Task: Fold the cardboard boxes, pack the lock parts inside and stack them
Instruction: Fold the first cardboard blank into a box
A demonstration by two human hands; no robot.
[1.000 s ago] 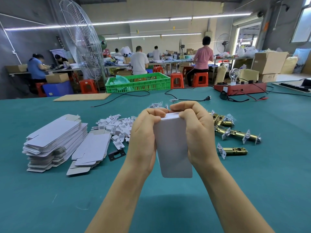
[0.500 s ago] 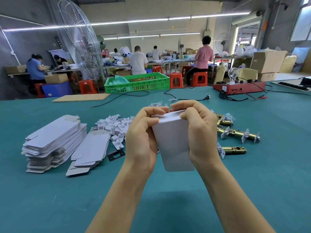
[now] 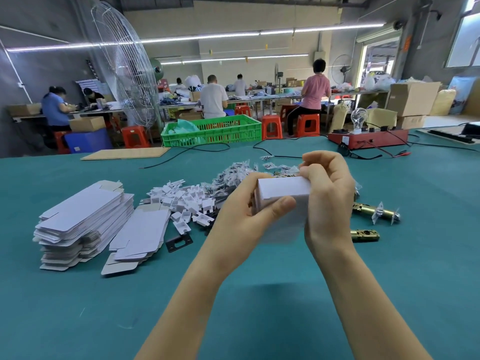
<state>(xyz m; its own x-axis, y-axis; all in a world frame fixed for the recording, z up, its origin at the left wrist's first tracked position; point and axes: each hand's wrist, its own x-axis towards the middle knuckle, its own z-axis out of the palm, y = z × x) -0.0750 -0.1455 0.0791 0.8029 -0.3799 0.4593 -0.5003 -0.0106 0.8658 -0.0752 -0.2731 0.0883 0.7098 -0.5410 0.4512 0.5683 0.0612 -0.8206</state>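
Observation:
Both hands hold a small white cardboard box (image 3: 283, 189) above the green table (image 3: 78, 307). My left hand (image 3: 246, 214) grips its left side with the thumb across the front. My right hand (image 3: 328, 196) wraps its right end, fingers curled over the top. Flat white box blanks lie in a tall stack (image 3: 80, 219) at the left, with a smaller pile (image 3: 140, 237) beside it. Brass lock latches (image 3: 376, 211) lie right of my hands, one more (image 3: 365, 235) nearer me. Small white plastic pieces (image 3: 187, 201) and bagged screws (image 3: 233, 170) are heaped behind the box.
A black strike plate (image 3: 179, 242) lies by the blank pile. A green crate (image 3: 213, 131), a red test box with a bulb (image 3: 366, 136), black cables (image 3: 197, 152) and a cardboard sheet (image 3: 124, 153) sit along the far edge. People work at benches beyond.
The box was upright with both thumbs pressing its top flap; now it is turned and tilted, its closed end facing me. My hands have shifted slightly right and up.

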